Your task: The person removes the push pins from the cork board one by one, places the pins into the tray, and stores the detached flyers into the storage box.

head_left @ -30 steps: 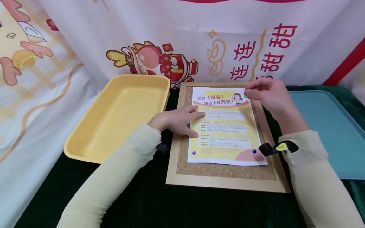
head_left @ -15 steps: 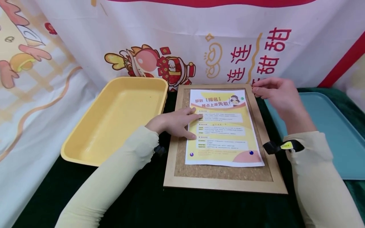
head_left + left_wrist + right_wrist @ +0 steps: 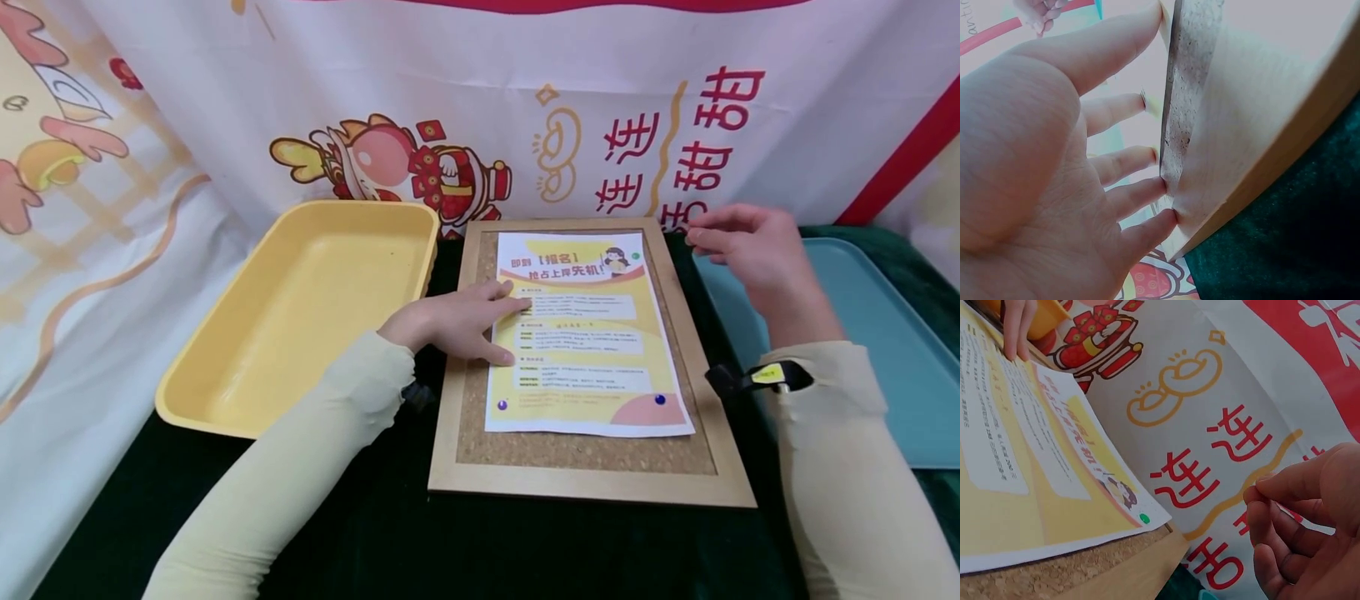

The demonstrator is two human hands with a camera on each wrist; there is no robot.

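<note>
A printed yellow-and-white sheet (image 3: 577,387) lies on a wood-framed cork board (image 3: 585,452). My left hand (image 3: 468,323) rests on its left side, fingers spread; the left wrist view shows the fingertips (image 3: 1124,167) against the paper and the board's edge. A purple pushpin (image 3: 502,405) and a blue pushpin (image 3: 660,400) sit in the sheet's lower corners. At the upper right corner is a green pushpin (image 3: 1144,519). My right hand (image 3: 765,258) hovers beyond the board's right edge, thumb and fingers loosely curled together, with nothing visible between them.
A deep yellow tray (image 3: 300,317) stands left of the board. To the right lies a blue tray (image 3: 892,333), partly hidden by the right arm. Dark green cloth (image 3: 585,550) covers the table. A printed white curtain (image 3: 450,58) hangs close behind.
My right hand has drawn away from the green pushpin at the sheet's upper right corner and moved right, past the frame. The left hand stays on the sheet. The head view has shifted slightly.
</note>
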